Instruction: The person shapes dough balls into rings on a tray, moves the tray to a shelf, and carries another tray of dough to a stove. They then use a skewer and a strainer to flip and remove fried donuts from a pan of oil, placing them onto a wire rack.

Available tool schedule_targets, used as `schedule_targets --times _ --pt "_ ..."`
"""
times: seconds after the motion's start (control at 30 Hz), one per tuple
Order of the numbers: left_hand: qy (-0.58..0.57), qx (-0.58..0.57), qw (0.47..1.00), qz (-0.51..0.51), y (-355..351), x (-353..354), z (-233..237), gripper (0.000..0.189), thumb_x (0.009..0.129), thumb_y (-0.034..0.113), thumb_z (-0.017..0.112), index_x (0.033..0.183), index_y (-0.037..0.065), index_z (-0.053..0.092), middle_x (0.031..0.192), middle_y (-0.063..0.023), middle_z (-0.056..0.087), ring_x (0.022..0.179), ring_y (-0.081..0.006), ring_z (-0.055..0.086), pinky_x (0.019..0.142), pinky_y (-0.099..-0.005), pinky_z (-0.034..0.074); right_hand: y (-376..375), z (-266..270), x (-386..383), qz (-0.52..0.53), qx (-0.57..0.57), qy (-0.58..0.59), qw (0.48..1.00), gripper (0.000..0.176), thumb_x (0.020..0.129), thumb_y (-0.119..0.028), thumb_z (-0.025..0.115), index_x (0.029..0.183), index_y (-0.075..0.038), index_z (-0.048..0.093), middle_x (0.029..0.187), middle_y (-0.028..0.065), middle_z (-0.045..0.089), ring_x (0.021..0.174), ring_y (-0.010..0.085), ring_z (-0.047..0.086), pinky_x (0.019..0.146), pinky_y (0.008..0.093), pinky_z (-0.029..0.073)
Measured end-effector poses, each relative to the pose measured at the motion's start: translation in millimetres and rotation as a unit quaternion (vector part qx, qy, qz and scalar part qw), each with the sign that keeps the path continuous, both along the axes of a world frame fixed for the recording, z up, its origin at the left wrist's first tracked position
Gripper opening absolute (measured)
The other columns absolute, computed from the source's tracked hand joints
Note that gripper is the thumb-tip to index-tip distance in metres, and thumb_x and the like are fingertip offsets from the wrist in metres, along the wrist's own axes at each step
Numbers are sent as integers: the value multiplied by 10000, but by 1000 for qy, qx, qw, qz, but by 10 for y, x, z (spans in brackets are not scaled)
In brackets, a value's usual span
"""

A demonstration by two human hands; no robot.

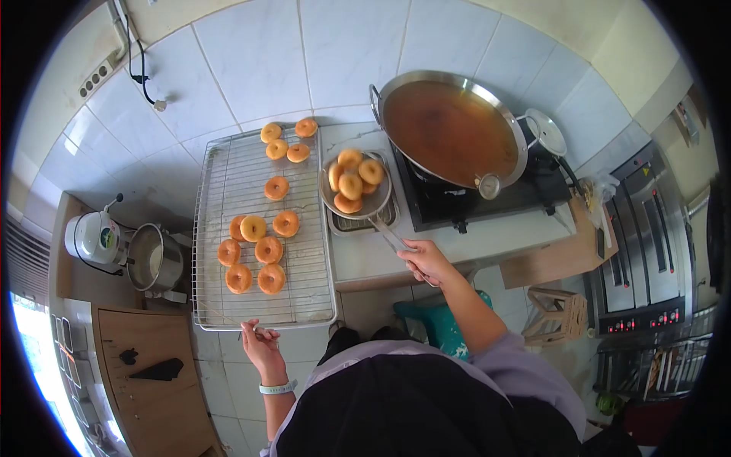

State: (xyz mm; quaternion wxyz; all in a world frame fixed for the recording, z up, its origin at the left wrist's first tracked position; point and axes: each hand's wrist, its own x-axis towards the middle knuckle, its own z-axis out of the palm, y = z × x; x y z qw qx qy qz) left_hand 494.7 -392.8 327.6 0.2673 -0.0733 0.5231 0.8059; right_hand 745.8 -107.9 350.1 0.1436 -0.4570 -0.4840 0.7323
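Note:
My right hand [428,263] is wrapped round the long handle of a strainer [374,216]. Several browned doughnuts [349,186] are piled in its round bowl, which is over a small metal tray [387,218] on the counter, beside the rack. At the front edge of the wire cooling rack [301,305], my left hand [261,344] has its fingers closed; something thin seems to be in them, too small to make out. More ring doughnuts [269,250] lie spread on the rack, some singly, others in clusters.
A wide pan of brown oil [449,129] stands on the black stove [445,206], with a round dial thermometer [489,186] at its rim. To the left is a stand mixer [99,238] with a steel bowl [154,259]. A deck oven [643,236] stands at the right.

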Motion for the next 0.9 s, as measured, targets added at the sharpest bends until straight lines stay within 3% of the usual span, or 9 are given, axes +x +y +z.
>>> schedule_targets --times 0.17,0.27,0.33,0.47,0.57,0.67,0.73,0.9 --pt "10 1 1000 -4 -16 25 25 317 971 354 444 913 50 509 557 11 401 508 -94 432 530 -262 430 -173 333 -3 -8 51 10 999 564 863 -159 635 1354 -18 396 541 -19 431 385 49 334 340 217 261" --pt "2 -8 1000 -14 -39 66 -29 318 972 353 445 910 48 510 563 12 396 512 -93 427 535 -264 430 -175 133 -50 -48 -28 26 998 540 861 -156 637 1336 -14 424 524 -23 424 380 45 331 335 217 254" --pt "4 -3 1000 -20 -9 80 -26 319 971 353 445 906 48 511 562 13 394 514 -92 431 529 -261 430 -129 -169 -20 -13 -36 16 999 528 865 -157 626 1338 -31 428 519 -22 437 371 52 359 323 222 284" --pt "7 -13 1000 -15 18 104 77 321 969 355 450 896 48 511 557 15 397 506 -93 432 522 -262 431 -89 128 -113 -3 -11 -7 1000 526 862 -166 635 1331 -29 439 514 -22 425 377 44 340 332 216 258" --pt "14 -9 1000 -18 18 99 45 323 967 358 455 891 49 511 556 16 397 505 -94 433 521 -265 431 -186 337 -69 -25 28 40 998 515 864 -168 633 1319 -15 447 510 -18 428 367 54 348 331 221 268" --pt "5 -15 1000 -20 -41 106 -32 322 967 358 455 891 50 510 555 16 398 507 -96 434 521 -263 429 -143 -57 -90 -65 1 0 998 469 867 -170 624 1283 -4 484 510 -21 440 365 64 381 314 235 307" --pt "-6 -10 1000 -16 29 102 -28 323 968 359 452 893 50 509 555 15 400 506 -97 436 521 -258 428 -94 -117 -55 -28 1 4 1000 499 867 -176 626 1309 -14 460 508 -18 442 363 64 382 315 236 307" --pt "8 -13 1000 -22 44 108 52 321 971 357 445 901 50 506 555 14 397 510 -97 434 527 -257 427 -114 208 -125 -18 40 -16 999 430 874 -182 616 1261 -29 508 500 -9 449 343 67 380 311 239 306"
